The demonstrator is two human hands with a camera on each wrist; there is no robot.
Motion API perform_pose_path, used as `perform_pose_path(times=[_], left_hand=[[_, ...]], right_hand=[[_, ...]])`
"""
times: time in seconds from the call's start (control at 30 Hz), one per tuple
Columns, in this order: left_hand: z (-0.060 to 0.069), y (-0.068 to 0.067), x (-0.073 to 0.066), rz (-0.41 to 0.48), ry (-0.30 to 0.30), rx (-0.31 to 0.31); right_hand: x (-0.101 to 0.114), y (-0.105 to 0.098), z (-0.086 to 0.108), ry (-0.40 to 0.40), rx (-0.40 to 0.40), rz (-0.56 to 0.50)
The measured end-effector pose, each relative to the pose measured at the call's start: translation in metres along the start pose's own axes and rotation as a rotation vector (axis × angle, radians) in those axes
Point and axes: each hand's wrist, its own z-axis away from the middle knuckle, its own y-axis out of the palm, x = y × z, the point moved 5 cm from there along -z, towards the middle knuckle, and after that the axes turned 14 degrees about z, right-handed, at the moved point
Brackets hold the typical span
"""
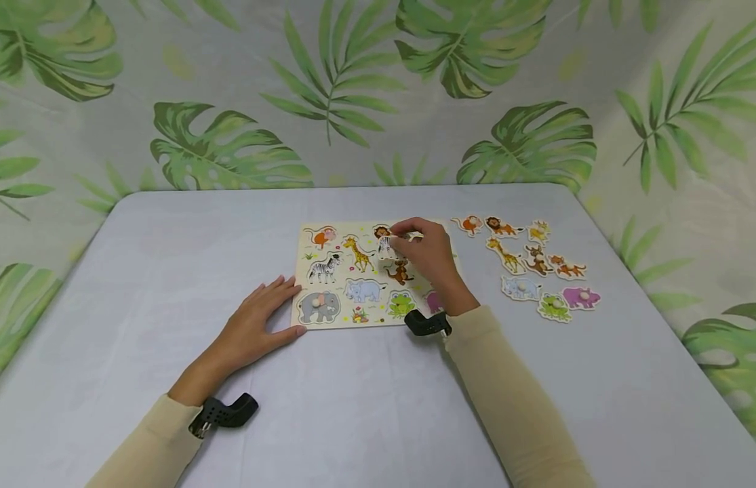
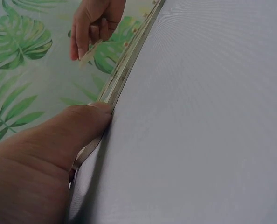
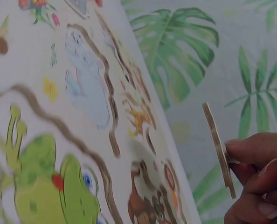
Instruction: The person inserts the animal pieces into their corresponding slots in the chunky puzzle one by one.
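A wooden animal puzzle board (image 1: 347,324) lies on the table. My right hand (image 1: 431,257) pinches a zebra puzzle piece (image 1: 386,248) above the board's upper right part, near the printed lion and kangaroo. In the right wrist view the zebra piece (image 3: 216,144) appears edge-on, clear of the board. My left hand (image 1: 255,322) lies at the board's left side, fingers extended and thumb by the lower left corner. The left wrist view has that thumb (image 2: 82,123) touching the board's edge. A knobbed elephant piece (image 1: 329,310) sits in its recess at the lower left.
Right of the board, several loose pieces lie on the white table (image 1: 353,407), among them a lion (image 1: 501,226), a giraffe (image 1: 506,256), a frog (image 1: 554,308) and a purple hippo (image 1: 580,298). A leaf-patterned cloth (image 1: 365,156) hangs behind the table.
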Motion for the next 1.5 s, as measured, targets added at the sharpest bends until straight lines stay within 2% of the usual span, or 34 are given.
perform_pose_path(times=[0.4, 0.67, 0.93, 1.23, 1.5], left_hand=[[0.004, 0.0, 0.002, 0.006, -0.009, 0.0], [0.003, -0.001, 0.002, -0.007, 0.006, -0.004], [0.002, -0.001, 0.002, -0.005, -0.004, -0.005], [0.001, -0.001, 0.003, -0.008, -0.002, -0.018], [0.001, -0.001, 0.003, -0.006, -0.017, -0.006]], right_hand=[[0.02, 0.034, -0.003, -0.013, 0.049, -0.102], [0.034, 0.045, -0.005, 0.0, 0.05, -0.074], [0.044, 0.056, -0.008, -0.059, 0.04, -0.088], [0.049, 0.068, -0.011, -0.018, 0.052, -0.09], [0.049, 0.081, -0.01, 0.026, 0.106, -0.098]])
